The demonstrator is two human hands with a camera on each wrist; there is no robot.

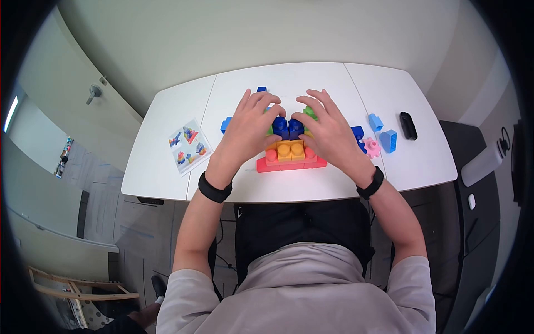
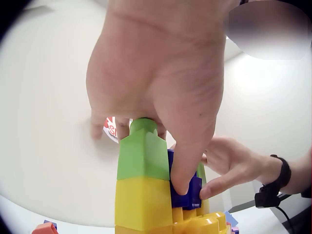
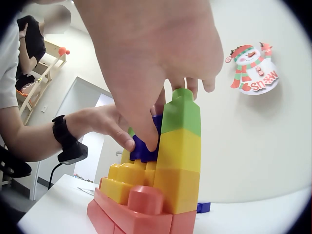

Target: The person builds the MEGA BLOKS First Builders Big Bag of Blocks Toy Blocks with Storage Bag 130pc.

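A stepped toy-block structure stands before me, with a red base (image 1: pixel 292 165) and yellow blocks (image 1: pixel 290 151) above it. My left hand (image 1: pixel 255 119) pinches the left dark blue block (image 1: pixel 280 128) near the top, thumb on its front. On the other side, my right hand (image 1: pixel 332 132) pinches the right dark blue block (image 1: pixel 296 129), its thumb also on the front. The two blue blocks sit side by side over the yellow row. Side columns of yellow (image 3: pixel 180 151) carry green blocks (image 2: pixel 144 156) under my palms. Fingers behind the blocks are partly hidden.
A picture card (image 1: pixel 190 146) lies at left. To the right are light blue blocks (image 1: pixel 389 141), a pink gear-shaped piece (image 1: pixel 371 147) and a black case (image 1: pixel 408 126). A dark blue block (image 1: pixel 262 89) lies behind the structure. A white bottle (image 1: pixel 481 164) is beyond the table's right edge.
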